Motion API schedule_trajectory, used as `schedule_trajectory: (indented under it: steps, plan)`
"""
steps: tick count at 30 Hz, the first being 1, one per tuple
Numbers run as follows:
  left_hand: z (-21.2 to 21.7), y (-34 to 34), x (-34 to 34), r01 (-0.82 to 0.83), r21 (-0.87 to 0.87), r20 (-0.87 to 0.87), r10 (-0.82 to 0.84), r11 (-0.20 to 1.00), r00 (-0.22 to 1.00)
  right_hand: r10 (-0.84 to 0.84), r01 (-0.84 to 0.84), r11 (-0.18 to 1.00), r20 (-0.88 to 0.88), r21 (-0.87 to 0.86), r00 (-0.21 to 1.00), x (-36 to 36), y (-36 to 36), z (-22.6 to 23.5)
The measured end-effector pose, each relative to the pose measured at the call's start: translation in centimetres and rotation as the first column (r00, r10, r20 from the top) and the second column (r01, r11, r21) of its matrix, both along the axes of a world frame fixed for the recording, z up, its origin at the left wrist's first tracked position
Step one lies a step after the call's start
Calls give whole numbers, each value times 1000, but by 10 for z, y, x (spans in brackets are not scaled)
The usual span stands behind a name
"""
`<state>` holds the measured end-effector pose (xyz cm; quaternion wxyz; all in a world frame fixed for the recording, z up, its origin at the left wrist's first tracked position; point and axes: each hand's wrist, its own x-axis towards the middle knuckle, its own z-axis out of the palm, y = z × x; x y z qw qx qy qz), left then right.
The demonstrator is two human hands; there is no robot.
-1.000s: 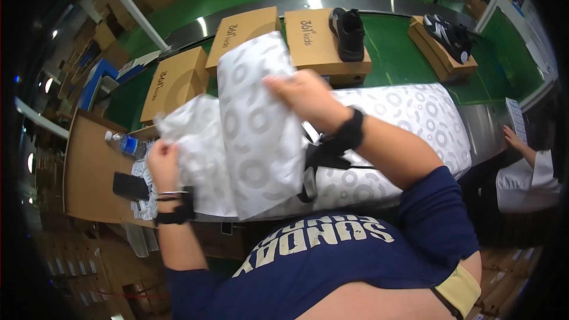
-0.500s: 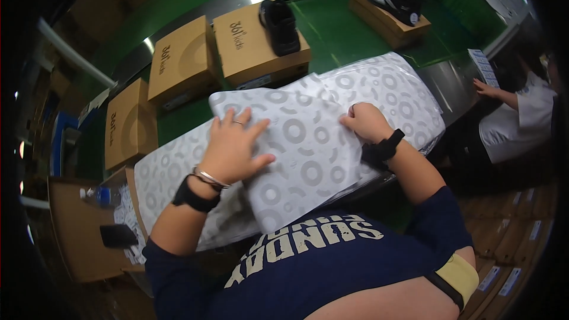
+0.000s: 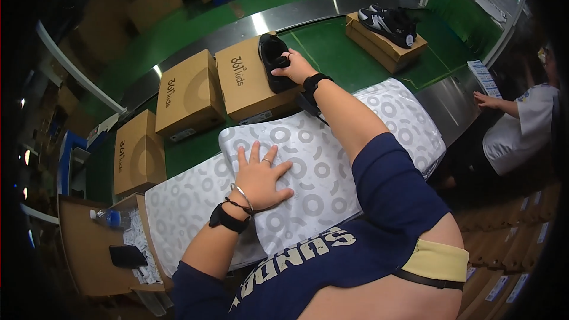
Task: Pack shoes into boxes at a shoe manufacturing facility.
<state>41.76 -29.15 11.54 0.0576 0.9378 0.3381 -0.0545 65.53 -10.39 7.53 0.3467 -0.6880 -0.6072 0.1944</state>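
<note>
My left hand (image 3: 259, 182) lies flat with fingers spread on a sheet of white tissue paper (image 3: 317, 166) patterned with grey rings. Beneath that loose sheet is a wide stack of the same paper (image 3: 403, 112). Reaching forward, my right hand (image 3: 296, 70) has its fingers closed on a black shoe (image 3: 269, 48). The shoe stands at the right end of a brown shoebox (image 3: 246, 96), and the hand grips it at its opening. Part of the shoe is hidden behind my fingers.
Two more brown shoeboxes, one in the middle (image 3: 192, 95) and one at far left (image 3: 141, 154), line the green conveyor belt (image 3: 323, 44). Black-and-white sneakers (image 3: 385, 25) top another box. A carton (image 3: 89, 249) holds a phone, bottle and white packets. A co-worker (image 3: 521, 121) is at right.
My right hand has left the tissue paper, moved forward and taken hold of the black shoe. My left hand has stayed on the sheet, which now lies flatter.
</note>
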Motion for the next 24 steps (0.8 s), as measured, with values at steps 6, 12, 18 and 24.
schedule_trajectory:
  steps: [6,12,18,24]
  plan:
    - [-10,5,-7,-2,55,75,-2,998,997,228,-357,871,366,337,902,-18,-138,58]
    - [-11,8,-2,-12,74,134,2,997,991,449,-625,778,641,61,622,-47,-304,47]
    - [-19,13,-4,-14,38,128,9,999,992,317,-695,490,635,526,704,-68,-320,124]
    - [-11,10,8,31,21,150,-34,999,988,-93,-861,89,865,501,494,-90,-350,185]
